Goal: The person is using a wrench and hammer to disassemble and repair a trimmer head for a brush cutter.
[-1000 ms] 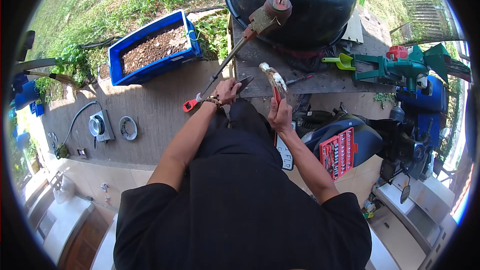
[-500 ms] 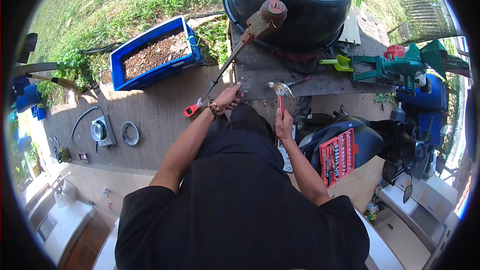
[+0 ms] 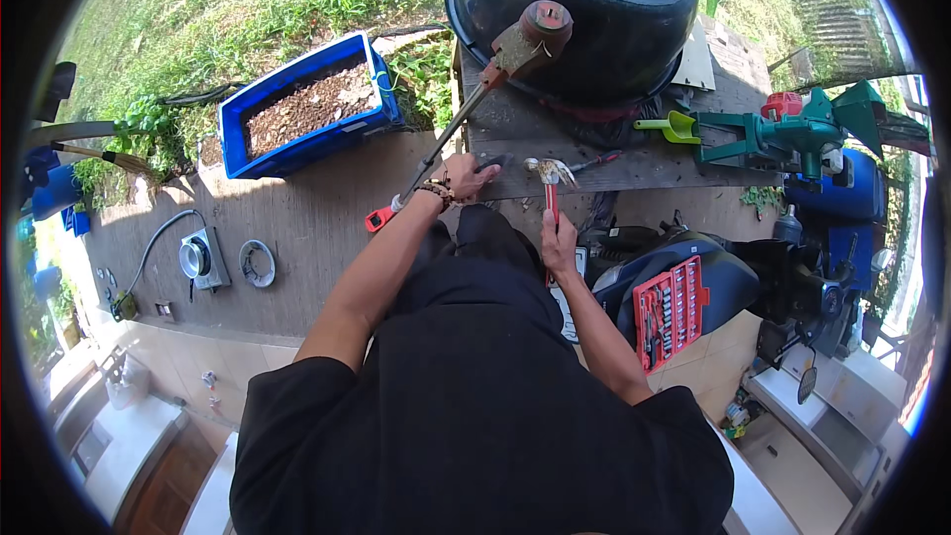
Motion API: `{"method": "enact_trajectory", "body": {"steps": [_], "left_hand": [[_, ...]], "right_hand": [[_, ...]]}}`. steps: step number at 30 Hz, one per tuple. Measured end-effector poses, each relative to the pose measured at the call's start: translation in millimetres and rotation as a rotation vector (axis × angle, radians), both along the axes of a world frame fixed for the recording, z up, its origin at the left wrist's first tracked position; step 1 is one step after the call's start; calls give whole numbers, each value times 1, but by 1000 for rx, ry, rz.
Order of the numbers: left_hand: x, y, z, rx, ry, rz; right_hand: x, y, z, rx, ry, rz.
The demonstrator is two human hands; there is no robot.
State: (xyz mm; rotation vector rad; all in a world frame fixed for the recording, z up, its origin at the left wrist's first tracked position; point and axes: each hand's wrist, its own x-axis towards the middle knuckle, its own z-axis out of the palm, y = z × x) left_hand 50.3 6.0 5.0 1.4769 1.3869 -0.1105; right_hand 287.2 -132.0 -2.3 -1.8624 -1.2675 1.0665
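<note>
My right hand (image 3: 559,243) is closed around the red handle of a claw hammer (image 3: 551,174). Its worn, pale-stained head points up and sits over the near edge of the wooden bench (image 3: 624,175). My left hand (image 3: 461,178), with a beaded bracelet at its wrist, reaches over the left end of that edge. Its fingers are drawn together, and whatever they pinch is too small to make out. By the fingertips is a dark patch, shadow or object, I cannot tell which. A screwdriver (image 3: 599,160) with a red and black handle lies just beyond the hammer head.
A long-shafted tool (image 3: 466,111) with a worn orange head leans beside my left arm. A black tub (image 3: 584,20) stands on the bench; a green machine (image 3: 812,134) and lime scoop (image 3: 679,127) are right. A red socket set (image 3: 674,312) rests on a motorbike seat (image 3: 728,272).
My left hand has moved forward and right over the bench edge, closer to the hammer. The right hand and hammer have shifted slightly left and up.
</note>
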Motion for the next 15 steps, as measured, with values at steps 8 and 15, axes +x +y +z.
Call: {"method": "enact_trajectory", "body": {"steps": [8, 15], "left_hand": [[-14, -27, -30, 108, -34, 223], [-29, -33, -53, -96, -155, 371]], "right_hand": [[4, 0, 2, 31, -142, 110], [-38, 51, 81, -33, -92, 225]]}}
